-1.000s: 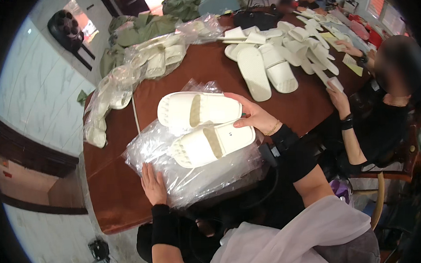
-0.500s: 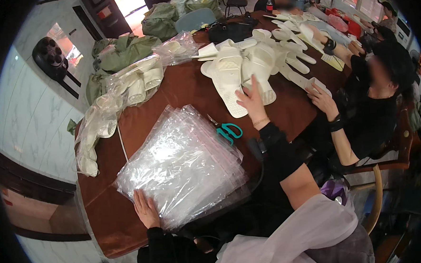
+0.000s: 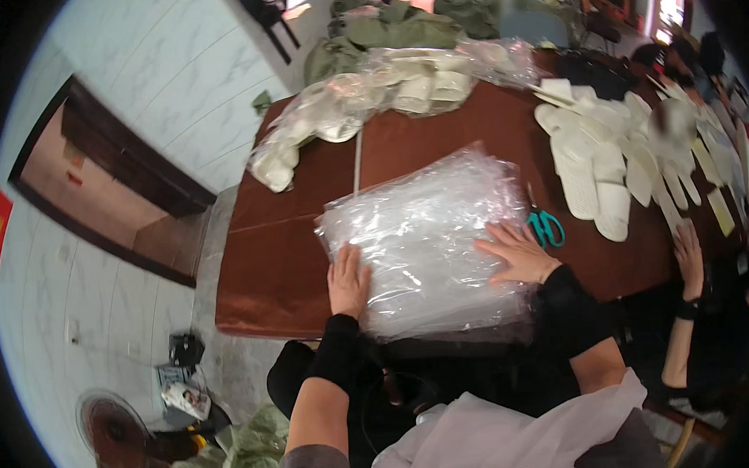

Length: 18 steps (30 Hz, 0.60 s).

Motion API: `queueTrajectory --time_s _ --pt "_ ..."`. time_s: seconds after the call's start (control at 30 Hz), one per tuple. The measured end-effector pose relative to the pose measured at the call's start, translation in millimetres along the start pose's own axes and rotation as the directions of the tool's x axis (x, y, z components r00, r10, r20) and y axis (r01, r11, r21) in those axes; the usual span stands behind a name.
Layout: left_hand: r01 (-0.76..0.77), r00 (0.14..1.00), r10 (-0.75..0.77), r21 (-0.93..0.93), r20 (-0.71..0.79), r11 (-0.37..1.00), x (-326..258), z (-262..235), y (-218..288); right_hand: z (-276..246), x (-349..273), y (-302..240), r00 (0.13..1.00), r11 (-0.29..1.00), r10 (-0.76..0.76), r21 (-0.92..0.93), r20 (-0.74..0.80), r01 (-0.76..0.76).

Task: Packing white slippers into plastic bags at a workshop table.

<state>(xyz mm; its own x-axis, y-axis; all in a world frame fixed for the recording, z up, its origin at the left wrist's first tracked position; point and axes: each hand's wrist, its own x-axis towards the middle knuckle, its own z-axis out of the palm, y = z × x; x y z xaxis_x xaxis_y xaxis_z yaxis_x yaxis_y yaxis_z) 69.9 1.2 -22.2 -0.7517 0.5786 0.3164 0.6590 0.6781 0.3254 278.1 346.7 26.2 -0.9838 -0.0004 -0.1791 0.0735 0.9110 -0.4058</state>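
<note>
A stack of clear plastic bags lies on the brown-covered table in front of me. My left hand rests flat at its left edge, fingers stretched. On the right side of the stack lies my right hand, fingers spread and nothing in it. Just beyond that hand are teal-handled scissors, partly covered by the bags. To the right is a heap of white slippers, with one pair lying closest to me.
Bagged white slippers line the table's far left edge. Behind them stand green sacks. A co-worker's hand is at the right by the slippers. A fan stands on the floor at lower left.
My right hand has left the slippers and come down onto the bags. The bag stack now lies squarer to me. My view has swung left.
</note>
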Motion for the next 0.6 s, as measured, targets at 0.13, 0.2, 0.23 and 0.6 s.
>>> queueTrajectory --time_s 0.13,0.2,0.23,0.6 --pt "-0.002 0.997 0.026 -0.306 0.073 0.952 1.4 -10.7 -42.5 8.2 10.9 -5.9 1.000 0.998 -0.021 -0.060 -0.015 0.020" --pt "0.143 0.977 -0.036 -0.515 0.211 0.845 11.7 -31.2 -74.7 10.5 16.7 -9.7 0.999 0.996 -0.035 -0.077 -0.007 0.034" --pt "0.294 0.930 -0.040 -0.673 0.366 0.678 25.0 -40.0 -77.7 10.1 17.9 -6.9 1.000 0.996 -0.030 -0.084 0.001 0.030" --pt "0.283 0.902 -0.417 -0.575 -0.114 0.768 174.5 -40.3 -171.7 5.7 -1.3 -6.0 1.000 0.997 0.004 -0.079 -0.012 -0.005"
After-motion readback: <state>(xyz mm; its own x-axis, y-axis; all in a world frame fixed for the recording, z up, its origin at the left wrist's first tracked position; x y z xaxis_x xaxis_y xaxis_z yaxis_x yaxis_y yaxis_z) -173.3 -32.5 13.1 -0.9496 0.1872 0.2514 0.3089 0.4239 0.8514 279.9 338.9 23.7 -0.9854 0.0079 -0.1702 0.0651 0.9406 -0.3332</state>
